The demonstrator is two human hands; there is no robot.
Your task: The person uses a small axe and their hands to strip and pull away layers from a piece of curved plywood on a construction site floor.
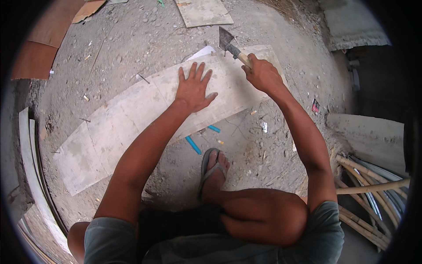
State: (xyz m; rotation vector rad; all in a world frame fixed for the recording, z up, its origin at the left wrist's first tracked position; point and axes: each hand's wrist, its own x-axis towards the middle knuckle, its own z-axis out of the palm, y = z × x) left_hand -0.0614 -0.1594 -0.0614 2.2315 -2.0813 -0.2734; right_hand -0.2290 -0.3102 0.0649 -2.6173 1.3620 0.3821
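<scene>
A long pale board [118, 119], dusty and stained, lies aslant on the ground in front of me. My left hand [193, 89] rests on it with its fingers spread, holding nothing. My right hand [262, 75] is wrapped round the wooden handle of a hatchet [233, 49], whose dark flared metal blade points away to the upper left. The hatchet is over the board's far edge, near its right end. Thin nails, one of them a bent-looking nail [143, 79], stick up along the far edge. Another nail [85, 119] stands further left.
Another board [203, 12] lies farther off. Brown sheets [39, 48] are at the far left, long curved strips [37, 163] at the left. Bamboo poles [373, 189] and a concrete slab [369, 136] lie at the right. Blue pipe pieces [193, 145] lie beside my sandalled foot [214, 169].
</scene>
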